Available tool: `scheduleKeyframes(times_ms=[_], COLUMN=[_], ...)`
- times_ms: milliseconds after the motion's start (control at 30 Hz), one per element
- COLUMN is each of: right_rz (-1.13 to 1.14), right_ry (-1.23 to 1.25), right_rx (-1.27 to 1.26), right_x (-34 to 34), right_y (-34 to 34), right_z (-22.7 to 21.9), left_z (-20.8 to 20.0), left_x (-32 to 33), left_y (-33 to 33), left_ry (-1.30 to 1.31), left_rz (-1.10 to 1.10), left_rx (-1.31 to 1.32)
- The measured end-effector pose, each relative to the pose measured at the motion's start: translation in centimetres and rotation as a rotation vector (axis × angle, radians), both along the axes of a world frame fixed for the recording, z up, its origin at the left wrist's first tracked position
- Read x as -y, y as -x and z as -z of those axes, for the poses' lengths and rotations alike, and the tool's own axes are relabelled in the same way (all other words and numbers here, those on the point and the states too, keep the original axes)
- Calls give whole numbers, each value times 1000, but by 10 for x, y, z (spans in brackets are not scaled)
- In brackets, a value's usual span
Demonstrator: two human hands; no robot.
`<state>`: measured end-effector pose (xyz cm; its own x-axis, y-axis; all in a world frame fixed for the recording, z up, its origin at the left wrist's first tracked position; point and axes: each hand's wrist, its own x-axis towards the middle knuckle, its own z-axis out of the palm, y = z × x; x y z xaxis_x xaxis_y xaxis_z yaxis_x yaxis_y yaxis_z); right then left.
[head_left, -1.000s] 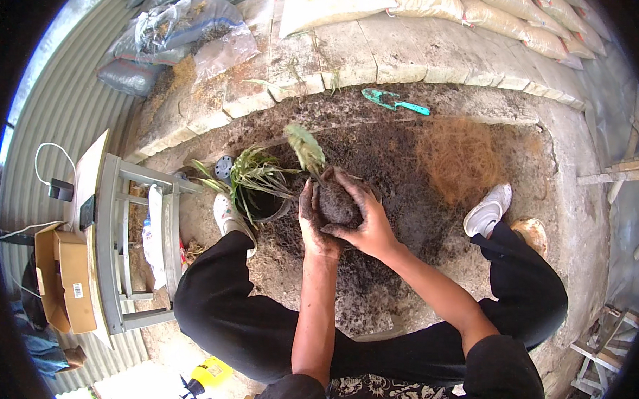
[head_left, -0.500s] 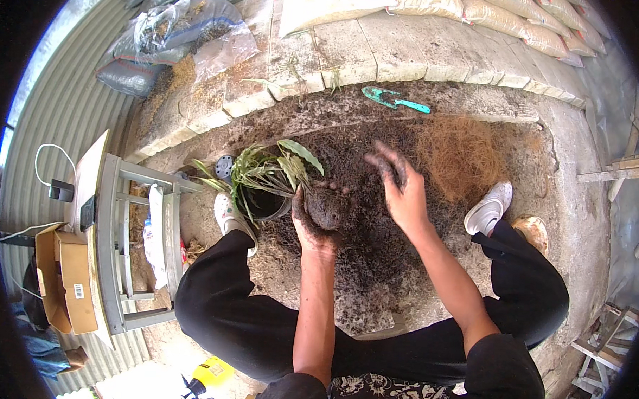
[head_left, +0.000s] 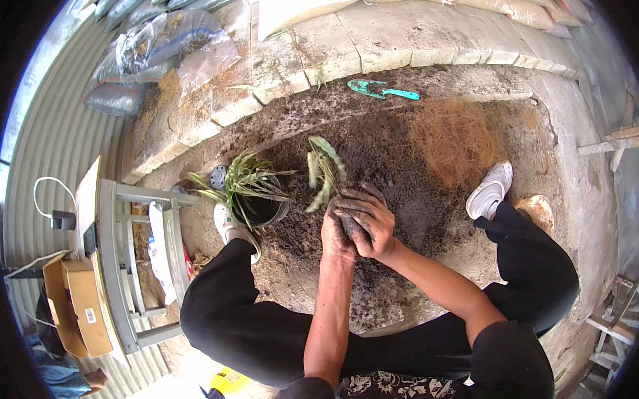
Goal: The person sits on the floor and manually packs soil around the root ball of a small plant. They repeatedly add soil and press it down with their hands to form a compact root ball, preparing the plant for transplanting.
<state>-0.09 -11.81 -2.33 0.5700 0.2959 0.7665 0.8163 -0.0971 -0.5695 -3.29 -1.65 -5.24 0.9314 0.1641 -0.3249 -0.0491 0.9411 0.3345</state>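
Observation:
Both my hands are pressed together around the dark, soil-covered base of a leafy plant (head_left: 322, 173). Its long green, pale-patterned leaves stick out beyond the fingers, pointing away from me. My left hand (head_left: 337, 237) cups the root ball from the left, fingers closed. From the right, my right hand (head_left: 369, 217) wraps over it, the fingers muddy. Most of the root ball is hidden by the hands. Below them spreads a heap of dark soil (head_left: 417, 224). To the left stands a black pot (head_left: 268, 213) with more drooping leafy plants (head_left: 253, 176) across its rim.
A turquoise trowel (head_left: 383, 90) lies at the soil's far edge. Brown coir fibre (head_left: 456, 144) is heaped at the right. A small grey perforated pot (head_left: 219, 176) sits beside the plants. Filled sacks (head_left: 411, 0) line the raised ledge. A grey bench (head_left: 117, 263) stands at my left.
My right hand has come down from the right and closed around the root ball beside my left hand. The held plant has shifted right, apart from the potted leaves.

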Motion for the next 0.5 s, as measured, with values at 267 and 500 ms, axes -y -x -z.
scheduleKeyframes(times_ms=[267,500], right_rz=[33,37], right_ry=[-385,142], right_rx=[-367,-242], right_x=[7,5], right_y=[-20,-19], right_z=[13,-14], left_z=[-41,-58], left_x=[17,14], left_y=[-15,-15], left_ry=[-142,-128], left_rz=[153,15], left_rx=[-16,-45])
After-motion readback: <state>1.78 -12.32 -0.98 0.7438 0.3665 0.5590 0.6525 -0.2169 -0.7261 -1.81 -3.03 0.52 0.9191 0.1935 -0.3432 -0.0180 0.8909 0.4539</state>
